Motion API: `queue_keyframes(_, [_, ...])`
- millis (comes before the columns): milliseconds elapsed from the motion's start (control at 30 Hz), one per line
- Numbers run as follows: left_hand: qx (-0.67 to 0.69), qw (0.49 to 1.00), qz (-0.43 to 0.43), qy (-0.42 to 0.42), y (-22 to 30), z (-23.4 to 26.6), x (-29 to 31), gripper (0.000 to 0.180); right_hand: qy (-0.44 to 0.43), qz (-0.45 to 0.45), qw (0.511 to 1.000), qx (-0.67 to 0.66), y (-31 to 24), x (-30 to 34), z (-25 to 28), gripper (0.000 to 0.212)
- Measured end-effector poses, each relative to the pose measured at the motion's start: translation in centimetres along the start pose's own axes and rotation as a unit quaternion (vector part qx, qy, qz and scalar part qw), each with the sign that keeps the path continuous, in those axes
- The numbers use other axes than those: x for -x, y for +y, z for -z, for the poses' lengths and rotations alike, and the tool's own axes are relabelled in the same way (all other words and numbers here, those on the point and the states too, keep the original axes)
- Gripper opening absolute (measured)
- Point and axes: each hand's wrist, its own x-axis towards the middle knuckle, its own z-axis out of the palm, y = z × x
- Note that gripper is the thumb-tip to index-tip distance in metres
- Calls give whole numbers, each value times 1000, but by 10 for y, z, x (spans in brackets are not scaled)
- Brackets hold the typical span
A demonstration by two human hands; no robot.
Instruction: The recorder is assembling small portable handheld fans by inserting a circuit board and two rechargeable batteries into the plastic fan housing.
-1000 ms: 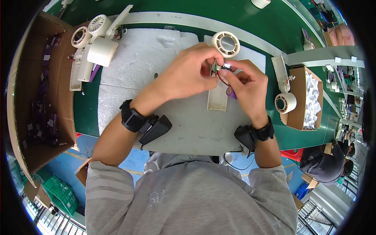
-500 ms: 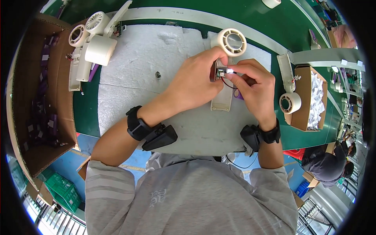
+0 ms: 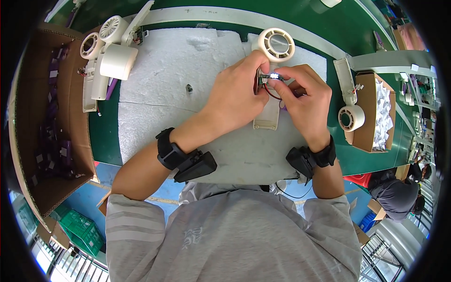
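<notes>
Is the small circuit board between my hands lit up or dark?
Lit: the small circuit board shows a bright white glow at its end nearer your right hand.

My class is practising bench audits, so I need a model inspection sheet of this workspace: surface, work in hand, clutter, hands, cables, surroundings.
Surface: white foam sheet on green bench.
Work in hand: small circuit board with lit white light; cream fan housing partly behind the hands.
Clutter: cream fan parts at left; small dark object on the foam.
Hands: left hand and right hand pinch the board assembly.
Cables: red wire by the board; black cable below the near edge.
Surroundings: cardboard boxes left and right; co-worker at right.
</notes>
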Motion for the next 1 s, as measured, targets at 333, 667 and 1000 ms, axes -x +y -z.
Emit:
queue_keyframes(333, [62,996,-39,-53,-5,15,-9,22,7,68,995,68,3,0,1,18])
queue_keyframes(667, [14,992,-85,-94,-15,26,-19,15,-119,-118,986,-11,3,-3,9,24])
queue_keyframes(1000, [30,987,-142,-73,-22,27,-20,24,-159,28,987,16,5,-3,31,48])
